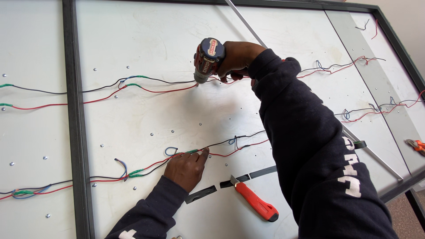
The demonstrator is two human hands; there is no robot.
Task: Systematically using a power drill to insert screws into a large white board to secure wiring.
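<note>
My right hand (237, 56) grips a red and grey cordless drill (208, 58), its nose pointing down at the white panel (146, 40) beside the upper red and black wires (155, 88). My left hand (188, 169) rests on the panel lower down, its fingertips pressing on the lower red and black wires (221, 148) at a green taped joint. Both arms wear dark sleeves.
An orange utility knife (256, 204) lies near my left hand, beside strips of black tape (248, 176). A black frame bar (76, 119) runs down the left. A thin metal rod (372, 155) crosses on the right. Orange pliers (416, 145) lie at the right edge.
</note>
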